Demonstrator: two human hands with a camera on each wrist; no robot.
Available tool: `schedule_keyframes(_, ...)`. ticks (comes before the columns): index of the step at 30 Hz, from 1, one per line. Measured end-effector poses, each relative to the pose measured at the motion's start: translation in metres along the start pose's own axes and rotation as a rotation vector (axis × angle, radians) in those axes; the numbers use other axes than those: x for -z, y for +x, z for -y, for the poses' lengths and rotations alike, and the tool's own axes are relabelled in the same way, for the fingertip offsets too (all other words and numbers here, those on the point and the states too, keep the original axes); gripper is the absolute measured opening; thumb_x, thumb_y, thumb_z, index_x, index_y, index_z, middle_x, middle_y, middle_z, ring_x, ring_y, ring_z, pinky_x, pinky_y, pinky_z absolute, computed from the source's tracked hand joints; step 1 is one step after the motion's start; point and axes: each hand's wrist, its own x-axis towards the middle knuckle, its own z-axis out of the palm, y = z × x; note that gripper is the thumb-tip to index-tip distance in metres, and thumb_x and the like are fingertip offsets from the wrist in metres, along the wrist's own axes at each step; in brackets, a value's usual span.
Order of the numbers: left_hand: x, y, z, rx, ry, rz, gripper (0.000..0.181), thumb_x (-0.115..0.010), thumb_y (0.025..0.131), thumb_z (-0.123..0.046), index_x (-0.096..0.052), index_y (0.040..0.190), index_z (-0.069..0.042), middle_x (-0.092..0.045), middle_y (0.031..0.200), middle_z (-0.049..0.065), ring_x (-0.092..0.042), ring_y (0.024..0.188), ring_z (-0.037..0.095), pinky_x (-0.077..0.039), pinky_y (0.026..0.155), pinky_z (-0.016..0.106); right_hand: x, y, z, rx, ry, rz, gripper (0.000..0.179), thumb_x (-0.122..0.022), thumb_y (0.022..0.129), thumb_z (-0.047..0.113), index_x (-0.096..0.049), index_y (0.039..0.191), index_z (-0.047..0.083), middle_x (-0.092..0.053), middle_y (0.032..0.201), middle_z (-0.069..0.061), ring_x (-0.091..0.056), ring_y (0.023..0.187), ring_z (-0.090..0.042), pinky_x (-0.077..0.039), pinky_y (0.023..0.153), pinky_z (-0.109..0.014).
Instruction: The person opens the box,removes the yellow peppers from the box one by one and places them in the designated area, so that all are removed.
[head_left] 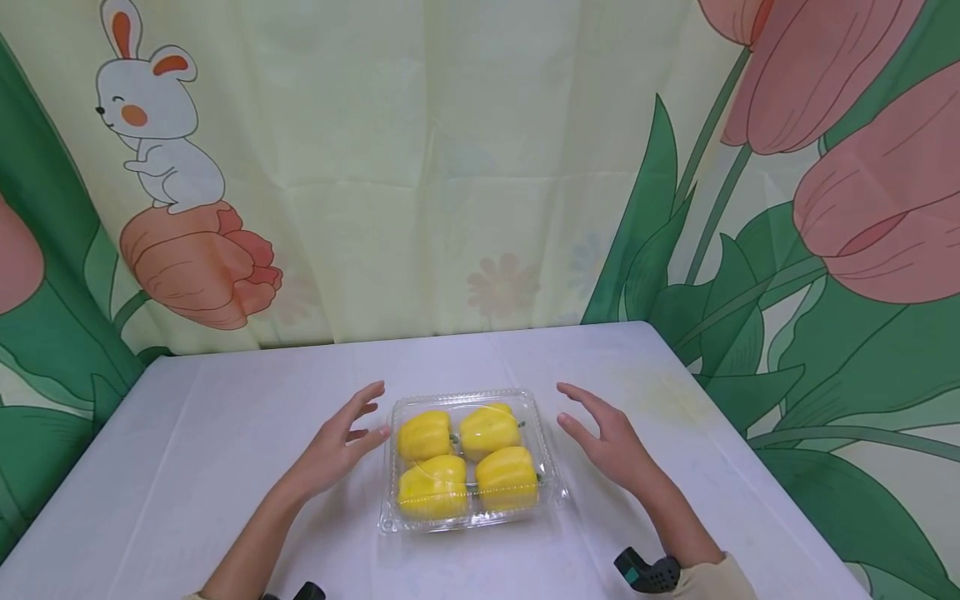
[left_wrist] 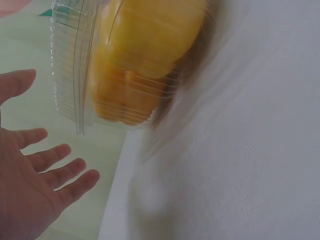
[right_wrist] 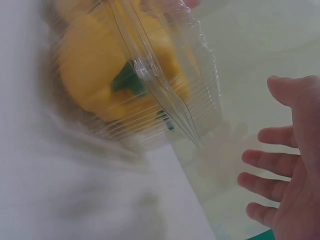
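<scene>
Peppers [head_left: 424,436], four of them and all yellow, lie in two rows inside a clear plastic box [head_left: 549,475] on the white tabletop [head_left: 195,450]. The left hand [head_left: 330,454] and the right hand [head_left: 617,442] are both empty and relaxed, one on either side of the box, apart from it in the wrist views.

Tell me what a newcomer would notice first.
Four rounded yellow bell peppers in a clear rectangular plastic box stand out, on the white-clothed table between a bare left hand and bare right hand. Then, at the head view's upper left, a white cartoon rabbit perches on a printed orange-pink tulip.
</scene>
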Motion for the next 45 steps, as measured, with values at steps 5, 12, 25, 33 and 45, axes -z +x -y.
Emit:
schedule_keyframes(5,-0.001,-0.001,0.001,0.007,-0.006,0.0,0.066,-0.06,0.094,-0.031,-0.027,0.151,-0.021,-0.033,0.156,0.011,-0.038,0.138,0.037,-0.045,0.103,0.053,0.0,-0.002,0.001,-0.004,0.008,0.007,0.055,-0.055,0.096,0.044,-0.045,0.143,0.019,-0.048,0.148,-0.008,-0.043,0.138,-0.034,-0.043,0.102,-0.057)
schedule_keyframes(12,-0.004,-0.003,0.002,0.029,-0.027,0.014,0.066,-0.06,0.094,-0.033,-0.028,0.151,-0.023,-0.031,0.157,0.009,-0.037,0.139,0.036,-0.043,0.104,0.054,-0.001,-0.004,0.001,-0.018,0.015,0.028,0.056,-0.054,0.095,0.046,-0.044,0.144,0.021,-0.046,0.149,-0.008,-0.042,0.138,-0.034,-0.042,0.102,-0.058)
schedule_keyframes(25,-0.008,-0.004,0.005,0.048,-0.048,0.036,0.065,-0.059,0.094,-0.034,-0.028,0.15,-0.025,-0.032,0.157,0.01,-0.038,0.139,0.036,-0.044,0.104,0.053,-0.004,-0.008,0.001,-0.034,0.041,0.041,0.054,-0.057,0.095,0.041,-0.044,0.144,0.022,-0.047,0.148,-0.007,-0.043,0.137,-0.033,-0.043,0.102,-0.058)
schedule_keyframes(33,-0.011,-0.005,0.005,0.047,-0.062,0.043,0.064,-0.06,0.094,-0.032,-0.028,0.15,-0.025,-0.034,0.156,0.009,-0.04,0.138,0.035,-0.044,0.104,0.052,-0.006,-0.01,0.001,-0.035,0.048,0.04,0.052,-0.059,0.095,0.035,-0.045,0.143,0.022,-0.048,0.148,-0.006,-0.044,0.137,-0.033,-0.044,0.101,-0.057)
schedule_keyframes(45,-0.011,-0.007,0.004,0.042,-0.088,0.053,0.063,-0.06,0.094,-0.032,-0.029,0.149,-0.029,-0.035,0.155,0.009,-0.039,0.138,0.037,-0.045,0.103,0.053,-0.01,-0.013,-0.002,-0.036,0.07,0.056,0.052,-0.058,0.096,0.034,-0.044,0.144,0.021,-0.048,0.148,-0.007,-0.045,0.136,-0.033,-0.044,0.101,-0.057)
